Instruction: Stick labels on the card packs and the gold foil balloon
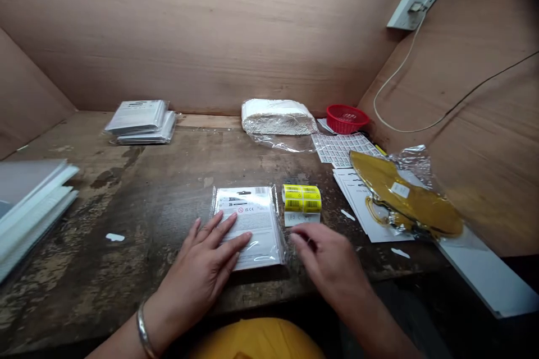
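My left hand [210, 258] lies flat, fingers spread, on a clear-wrapped white packet [256, 235] with printed text and a barcode. Just right of the packet sits a roll of yellow barcode labels [301, 199]; its pale backing strip [302, 218] reaches toward me. Close below that strip is my right hand [328, 261], its fingers curled and thumb near the index finger. Whatever it may hold between the fingertips is too small or hidden to make out.
Wrapped white packets [141, 120] are stacked back left, and more white packs [33, 202] lie at the left edge. A bagged white bundle [278, 118], red basket [347, 118], sticker sheets [347, 148], white cards [357, 207] and amber plastic pouch [404, 196] stand farther back and right.
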`<state>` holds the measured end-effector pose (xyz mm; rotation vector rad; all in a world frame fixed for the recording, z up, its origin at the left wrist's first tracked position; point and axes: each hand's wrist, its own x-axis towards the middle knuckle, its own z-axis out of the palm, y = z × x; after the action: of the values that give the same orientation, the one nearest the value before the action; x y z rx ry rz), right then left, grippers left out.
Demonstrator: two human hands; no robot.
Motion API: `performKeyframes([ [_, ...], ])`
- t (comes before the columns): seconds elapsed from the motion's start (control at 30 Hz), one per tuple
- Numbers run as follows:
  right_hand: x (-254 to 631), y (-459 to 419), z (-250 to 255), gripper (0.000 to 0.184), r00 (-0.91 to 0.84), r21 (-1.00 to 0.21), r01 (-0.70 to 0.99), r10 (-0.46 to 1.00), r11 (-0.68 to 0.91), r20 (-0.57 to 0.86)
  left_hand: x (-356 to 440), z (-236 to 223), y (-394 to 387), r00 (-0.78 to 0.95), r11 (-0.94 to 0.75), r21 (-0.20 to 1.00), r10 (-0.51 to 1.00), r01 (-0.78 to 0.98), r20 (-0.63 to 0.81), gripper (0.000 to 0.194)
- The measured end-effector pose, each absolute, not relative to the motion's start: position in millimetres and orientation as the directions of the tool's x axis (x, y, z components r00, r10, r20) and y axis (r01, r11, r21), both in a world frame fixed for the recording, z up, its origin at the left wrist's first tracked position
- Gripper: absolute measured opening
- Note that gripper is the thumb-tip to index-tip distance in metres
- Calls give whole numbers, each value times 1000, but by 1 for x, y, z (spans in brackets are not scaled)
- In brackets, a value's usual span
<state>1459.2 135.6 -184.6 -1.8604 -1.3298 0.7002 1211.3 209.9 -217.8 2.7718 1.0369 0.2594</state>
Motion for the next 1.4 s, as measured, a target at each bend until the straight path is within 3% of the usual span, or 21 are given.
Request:
performKeyframes([
  [0.1,1502,135,-176,19,519,-721,649,835,-245,183,1213,-219,213,733,-732,210,674,648,89,40],
  [0.27,1550,157,-201,37,536,-813,490,844,-313,-2,1212,-213,218,723,-715,313,682,626,113,37],
  [0.37,1546,169,-218,53,520,-888,355,851,-294,-74,1222,-203,218,656,-629,503,739,592,152,36],
  [0.47,1537,175,-225,51,503,-936,220,854,-274,-132,1242,-191,218,573,-493,690,808,529,137,34],
  [0.57,1534,176,-220,49,477,-963,64,856,-260,-199,1271,-179,223,525,-291,869,850,401,43,37],
  [0.63,1534,175,-214,53,476,-968,-34,848,-247,-233,1292,-173,228,501,-48,970,862,239,-81,44],
  [0.73,1534,173,-206,58,477,-963,-139,837,-231,-270,1318,-166,236,525,330,943,797,37,-299,52],
  [0.87,1535,167,-207,55,445,-951,-200,843,-234,-301,1341,-167,242,678,644,765,550,27,-488,46],
  [0.93,1536,162,-208,46,408,-961,-120,870,-250,-277,1348,-172,243,686,682,730,511,44,-518,37],
  [1.0,1535,157,-206,33,451,-960,183,886,-214,-111,1353,-177,243,661,666,745,538,48,-523,24],
  [1.07,1533,153,-199,21,445,-796,597,867,-103,222,1356,-180,243,641,640,766,567,52,-517,16],
  [1.13,1529,154,-191,17,257,-527,849,831,50,493,1358,-182,242,639,621,782,580,55,-506,12],
  [1.17,1526,156,-187,17,142,-430,893,826,130,546,1358,-182,242,641,606,793,588,53,-493,11],
  [1.23,1520,162,-183,18,-19,-351,903,839,248,544,1358,-182,242,663,560,827,601,48,-446,10],
  [1.4,1514,177,-188,16,-37,-418,874,892,247,451,1356,-182,242,706,462,881,591,102,-391,17],
])
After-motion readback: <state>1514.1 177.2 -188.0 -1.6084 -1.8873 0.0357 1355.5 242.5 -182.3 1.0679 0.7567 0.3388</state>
